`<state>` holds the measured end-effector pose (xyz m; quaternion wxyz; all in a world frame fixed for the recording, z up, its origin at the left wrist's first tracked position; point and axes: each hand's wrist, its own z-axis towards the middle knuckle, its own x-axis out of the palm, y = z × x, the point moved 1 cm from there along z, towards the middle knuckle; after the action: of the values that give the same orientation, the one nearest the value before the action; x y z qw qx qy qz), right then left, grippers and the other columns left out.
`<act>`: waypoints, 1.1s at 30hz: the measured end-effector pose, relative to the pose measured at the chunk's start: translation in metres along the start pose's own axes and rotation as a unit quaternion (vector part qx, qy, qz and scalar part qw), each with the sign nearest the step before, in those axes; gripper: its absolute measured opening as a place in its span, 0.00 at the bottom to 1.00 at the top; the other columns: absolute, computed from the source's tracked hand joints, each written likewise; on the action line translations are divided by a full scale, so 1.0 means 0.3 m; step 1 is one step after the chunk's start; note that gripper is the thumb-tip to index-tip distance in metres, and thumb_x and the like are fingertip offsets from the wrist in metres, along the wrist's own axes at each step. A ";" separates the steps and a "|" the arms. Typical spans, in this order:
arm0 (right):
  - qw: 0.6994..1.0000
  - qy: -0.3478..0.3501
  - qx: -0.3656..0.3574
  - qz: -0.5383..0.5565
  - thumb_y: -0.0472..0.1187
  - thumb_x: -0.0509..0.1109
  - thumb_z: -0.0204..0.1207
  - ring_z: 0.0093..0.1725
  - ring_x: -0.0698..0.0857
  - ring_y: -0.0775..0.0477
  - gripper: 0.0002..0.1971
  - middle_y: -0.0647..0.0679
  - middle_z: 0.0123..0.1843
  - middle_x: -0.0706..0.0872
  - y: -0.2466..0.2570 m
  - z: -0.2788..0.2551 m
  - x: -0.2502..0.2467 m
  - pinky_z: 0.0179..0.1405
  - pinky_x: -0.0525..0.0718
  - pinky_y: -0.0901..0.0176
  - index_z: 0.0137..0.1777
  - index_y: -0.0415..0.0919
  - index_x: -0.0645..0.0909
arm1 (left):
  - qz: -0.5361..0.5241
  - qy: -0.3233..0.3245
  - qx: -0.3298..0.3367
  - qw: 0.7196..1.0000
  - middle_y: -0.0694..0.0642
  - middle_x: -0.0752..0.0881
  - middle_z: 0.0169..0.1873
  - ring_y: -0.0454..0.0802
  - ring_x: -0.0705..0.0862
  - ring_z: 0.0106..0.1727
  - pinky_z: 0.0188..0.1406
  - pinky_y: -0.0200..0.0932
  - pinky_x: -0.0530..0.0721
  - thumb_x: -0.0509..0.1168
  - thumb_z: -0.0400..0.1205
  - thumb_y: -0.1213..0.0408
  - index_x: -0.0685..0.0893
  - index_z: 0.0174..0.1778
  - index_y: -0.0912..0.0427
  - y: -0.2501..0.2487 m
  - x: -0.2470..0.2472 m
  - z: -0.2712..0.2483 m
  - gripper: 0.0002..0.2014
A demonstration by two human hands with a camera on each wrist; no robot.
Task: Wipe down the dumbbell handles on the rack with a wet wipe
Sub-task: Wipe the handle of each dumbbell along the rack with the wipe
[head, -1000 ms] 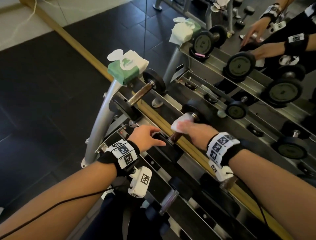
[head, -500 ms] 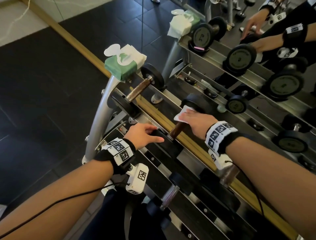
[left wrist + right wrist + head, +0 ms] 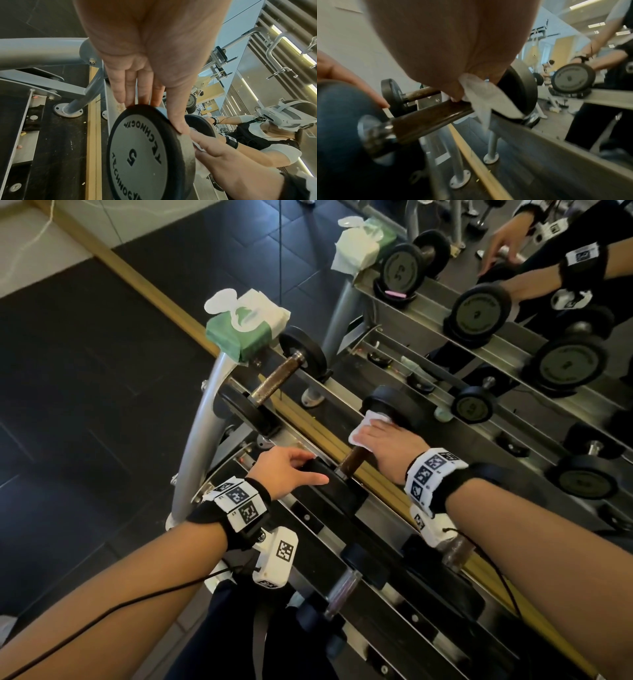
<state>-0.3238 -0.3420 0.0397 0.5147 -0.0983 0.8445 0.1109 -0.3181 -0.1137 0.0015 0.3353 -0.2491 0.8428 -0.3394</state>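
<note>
A dumbbell lies on the rack's top tier, with a rusty brown handle [image 3: 352,458] [image 3: 433,117]. My right hand [image 3: 387,446] grips a white wet wipe [image 3: 368,426] [image 3: 481,97] wrapped round the handle's far end, against the far plate [image 3: 394,405]. The bare part of the handle shows between my hand and the near plate [image 3: 329,491]. My left hand [image 3: 287,470] rests on that plate's rim with straight fingers [image 3: 137,88]. The plate face [image 3: 145,155] is marked 5.
A green pack of wipes [image 3: 246,326] sits on the rack's left end post, beside another rusty-handled dumbbell [image 3: 277,378]. A lower tier holds more dumbbells [image 3: 342,590]. A wall mirror [image 3: 513,302] behind the rack reflects it and my arms. Black floor lies left.
My right hand has slid the wipe along the handle away from me, up to the far plate, baring more of the handle. My left hand stays on the near plate.
</note>
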 end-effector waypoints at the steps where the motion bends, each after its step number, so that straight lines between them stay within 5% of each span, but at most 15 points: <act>1: 1.000 -0.006 -0.018 -0.023 0.30 0.70 0.72 0.76 0.69 0.47 0.27 0.53 0.70 0.72 0.018 -0.004 0.017 0.76 0.71 0.47 0.68 0.54 0.71 | 0.005 0.001 0.001 1.000 0.49 0.83 0.70 0.45 0.81 0.70 0.67 0.43 0.75 0.78 0.74 0.48 0.80 0.74 0.45 -0.002 -0.001 0.003 0.31; 3: 0.996 0.013 -0.070 -0.049 0.31 0.71 0.72 0.79 0.66 0.44 0.34 0.52 0.75 0.69 0.060 -0.025 0.090 0.80 0.66 0.45 0.75 0.54 0.68 | 0.011 -0.001 0.004 1.000 0.48 0.84 0.69 0.44 0.82 0.68 0.63 0.40 0.76 0.78 0.73 0.48 0.80 0.73 0.46 -0.005 -0.002 0.009 0.31; 5: 0.995 0.059 -0.082 -0.014 0.30 0.70 0.74 0.86 0.49 0.45 0.45 0.56 0.87 0.55 0.077 -0.063 0.144 0.85 0.49 0.42 0.86 0.53 0.52 | 0.012 -0.003 0.006 1.000 0.47 0.85 0.68 0.42 0.82 0.66 0.59 0.38 0.76 0.79 0.73 0.49 0.80 0.73 0.46 -0.005 -0.003 0.014 0.31; 7: 0.994 0.064 -0.084 0.006 0.27 0.69 0.73 0.86 0.41 0.51 0.50 0.61 0.88 0.46 0.048 -0.073 0.149 0.83 0.45 0.44 0.86 0.59 0.44 | 0.012 -0.002 0.004 1.000 0.47 0.85 0.68 0.41 0.82 0.66 0.56 0.36 0.75 0.79 0.73 0.48 0.80 0.73 0.45 -0.002 -0.004 0.017 0.31; 10: 0.998 0.025 -0.028 0.044 0.25 0.67 0.73 0.85 0.56 0.42 0.42 0.49 0.86 0.59 -0.028 -0.041 0.090 0.81 0.60 0.41 0.84 0.55 0.58 | 0.012 0.003 -0.002 1.000 0.47 0.84 0.69 0.42 0.81 0.67 0.54 0.34 0.74 0.78 0.73 0.48 0.80 0.73 0.44 -0.001 -0.007 0.021 0.31; 13: 0.989 0.018 0.063 0.133 0.22 0.61 0.76 0.87 0.46 0.44 0.41 0.51 0.88 0.51 -0.079 -0.026 0.061 0.83 0.51 0.39 0.84 0.55 0.56 | 0.010 0.007 -0.004 1.000 0.47 0.84 0.69 0.40 0.80 0.64 0.49 0.32 0.73 0.78 0.73 0.49 0.80 0.73 0.45 -0.006 -0.007 0.021 0.31; 17: 0.999 0.011 -0.015 0.049 0.28 0.69 0.74 0.83 0.59 0.39 0.39 0.44 0.83 0.64 0.045 -0.049 0.120 0.85 0.54 0.44 0.83 0.46 0.60 | 0.014 0.001 -0.002 1.000 0.48 0.84 0.68 0.42 0.81 0.66 0.59 0.38 0.75 0.79 0.73 0.51 0.80 0.72 0.46 -0.013 -0.010 0.019 0.30; 21: 0.995 0.050 -0.079 0.040 0.28 0.70 0.73 0.86 0.47 0.48 0.48 0.56 0.88 0.52 0.072 -0.085 0.132 0.82 0.42 0.47 0.87 0.54 0.49 | 0.020 0.002 -0.001 1.000 0.48 0.85 0.68 0.43 0.81 0.67 0.59 0.38 0.75 0.79 0.73 0.51 0.80 0.72 0.47 -0.016 -0.013 0.016 0.31; 23: 0.996 0.043 -0.064 0.052 0.22 0.66 0.72 0.87 0.45 0.51 0.51 0.59 0.88 0.49 0.018 -0.088 0.087 0.84 0.47 0.43 0.86 0.61 0.46 | 0.025 0.006 -0.001 1.000 0.48 0.84 0.68 0.44 0.81 0.68 0.59 0.38 0.74 0.79 0.73 0.49 0.80 0.72 0.46 -0.018 -0.015 0.015 0.30; 26: 0.996 0.007 0.003 0.094 0.20 0.63 0.73 0.87 0.46 0.48 0.48 0.54 0.87 0.49 -0.058 -0.077 0.027 0.85 0.56 0.40 0.86 0.55 0.49 | 0.022 0.009 -0.002 1.000 0.48 0.84 0.69 0.44 0.81 0.69 0.62 0.39 0.76 0.79 0.73 0.50 0.81 0.72 0.47 -0.021 -0.017 0.015 0.30; 29: 0.997 0.023 0.034 0.061 0.27 0.61 0.81 0.87 0.40 0.45 0.42 0.49 0.89 0.42 -0.038 -0.090 0.044 0.86 0.42 0.47 0.88 0.46 0.41 | 0.021 0.011 -0.003 1.000 0.48 0.84 0.68 0.45 0.82 0.69 0.65 0.42 0.77 0.79 0.73 0.50 0.81 0.72 0.48 -0.024 -0.018 0.014 0.30; 33: 0.994 0.020 -0.067 0.087 0.27 0.66 0.78 0.87 0.46 0.42 0.43 0.43 0.89 0.47 0.070 -0.155 0.140 0.78 0.31 0.66 0.87 0.40 0.44 | 0.024 0.005 0.005 1.000 0.48 0.85 0.67 0.45 0.82 0.67 0.63 0.40 0.76 0.79 0.73 0.51 0.82 0.71 0.48 -0.023 -0.016 0.016 0.29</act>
<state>-0.3880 -0.3377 0.0248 0.4783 -0.0610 0.8507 0.2094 -0.3102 -0.1168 0.0059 0.3403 -0.2251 0.8485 -0.3372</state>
